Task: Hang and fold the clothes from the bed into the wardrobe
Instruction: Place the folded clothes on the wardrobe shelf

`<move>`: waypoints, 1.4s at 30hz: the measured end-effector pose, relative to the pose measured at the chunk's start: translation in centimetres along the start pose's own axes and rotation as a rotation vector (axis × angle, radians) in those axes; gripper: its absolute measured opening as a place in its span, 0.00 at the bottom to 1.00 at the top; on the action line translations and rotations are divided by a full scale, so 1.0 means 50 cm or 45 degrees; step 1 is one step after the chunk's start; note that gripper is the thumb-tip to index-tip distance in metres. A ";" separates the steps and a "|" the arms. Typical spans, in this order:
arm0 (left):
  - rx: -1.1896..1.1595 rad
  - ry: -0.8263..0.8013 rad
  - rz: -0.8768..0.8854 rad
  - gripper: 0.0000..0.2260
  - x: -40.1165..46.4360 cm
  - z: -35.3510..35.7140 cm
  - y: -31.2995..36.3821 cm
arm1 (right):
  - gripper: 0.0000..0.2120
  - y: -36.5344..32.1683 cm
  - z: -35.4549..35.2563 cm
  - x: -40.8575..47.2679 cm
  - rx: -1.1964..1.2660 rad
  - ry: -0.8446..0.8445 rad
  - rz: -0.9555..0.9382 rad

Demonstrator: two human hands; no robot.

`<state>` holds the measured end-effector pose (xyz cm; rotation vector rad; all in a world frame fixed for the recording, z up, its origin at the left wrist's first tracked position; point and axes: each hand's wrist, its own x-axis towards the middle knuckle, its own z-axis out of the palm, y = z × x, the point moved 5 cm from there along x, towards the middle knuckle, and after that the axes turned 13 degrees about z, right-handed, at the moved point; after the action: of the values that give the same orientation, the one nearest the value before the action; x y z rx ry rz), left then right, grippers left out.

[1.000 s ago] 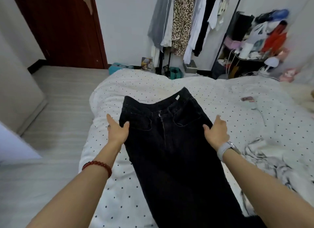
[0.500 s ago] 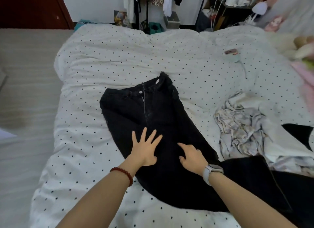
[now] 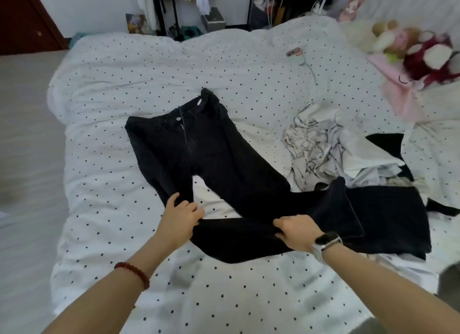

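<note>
Near the bottom centre of the head view, the left hand [image 3: 180,215] curls its fingers round the lower part of one leg of a pair of black jeans [image 3: 199,154], thumb side up, a red bead bracelet [image 3: 133,274] on that wrist. Just to its right, the right hand [image 3: 295,231], with a pale-strapped watch [image 3: 324,243] on its wrist, grips a bunched fold of the same dark cloth, fingers tucked under it. Between the two hands the leg runs crosswise in a flat band.

Beyond the hands the jeans lie front up on a white dotted duvet [image 3: 124,90], waistband and button pointing away from the person, the two legs parted below the crotch. The far leg trails right into more dark fabric near a crumpled pale garment [image 3: 321,144]. A phone [image 3: 293,53] and soft toys [image 3: 410,50] lie farther off; a clothes rail [image 3: 174,5] stands past the bed.

The step in hand appears to be folding the jeans. Next, the held leg probably needs carrying across onto the other, seams matched, before folding lengthwise.
</note>
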<state>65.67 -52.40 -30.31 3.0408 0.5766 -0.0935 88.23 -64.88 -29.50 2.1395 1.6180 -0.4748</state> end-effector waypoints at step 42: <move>-1.736 0.711 -1.525 0.11 -0.531 0.238 0.507 | 0.16 -0.247 0.461 -0.391 1.487 -0.762 0.441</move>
<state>49.71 -86.28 -39.56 1.1241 1.5184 0.7515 70.61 -89.90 -40.91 2.4798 0.5892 -2.0534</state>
